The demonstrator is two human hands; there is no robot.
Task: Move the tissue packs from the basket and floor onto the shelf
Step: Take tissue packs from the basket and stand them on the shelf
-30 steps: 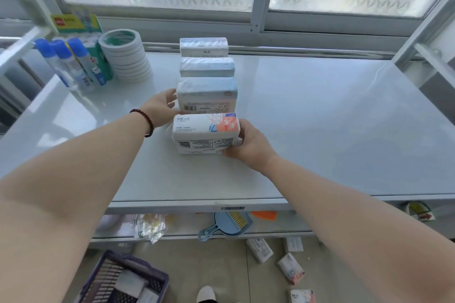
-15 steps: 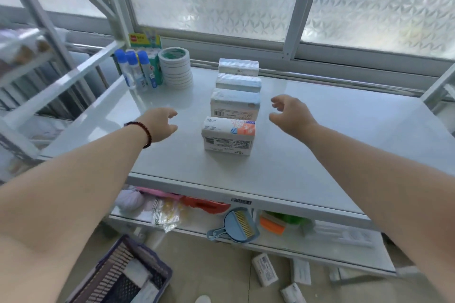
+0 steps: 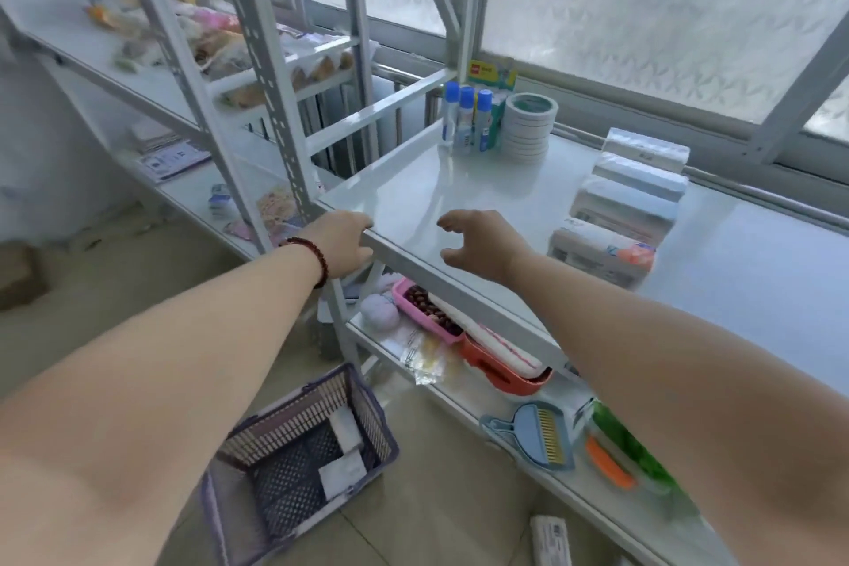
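Note:
Several tissue packs stand in a row on the white shelf (image 3: 459, 198); the nearest pack (image 3: 602, 250) has an orange and blue print. Both my hands are off the packs and hold nothing. My left hand (image 3: 342, 244), with a dark bead bracelet at the wrist, hangs at the shelf's front left corner with loosely curled fingers. My right hand (image 3: 482, 246) hovers over the shelf's front edge, fingers spread. The purple basket (image 3: 367, 418) sits on the floor below my left arm, with two white packs (image 3: 342, 471) inside. Another pack (image 3: 549, 540) lies on the floor.
Blue-capped glue bottles (image 3: 466, 117) and a stack of tape rolls (image 3: 528, 129) stand at the shelf's back left. The lower shelf holds a pink tray (image 3: 427, 313), an orange tray (image 3: 505, 370), a blue dustpan with brush (image 3: 535, 434). Another rack (image 3: 257, 60) of goods stands left.
My hands let go of the printed pack and drew back toward the shelf's front left corner. The view swung left and down, bringing the basket into fuller view.

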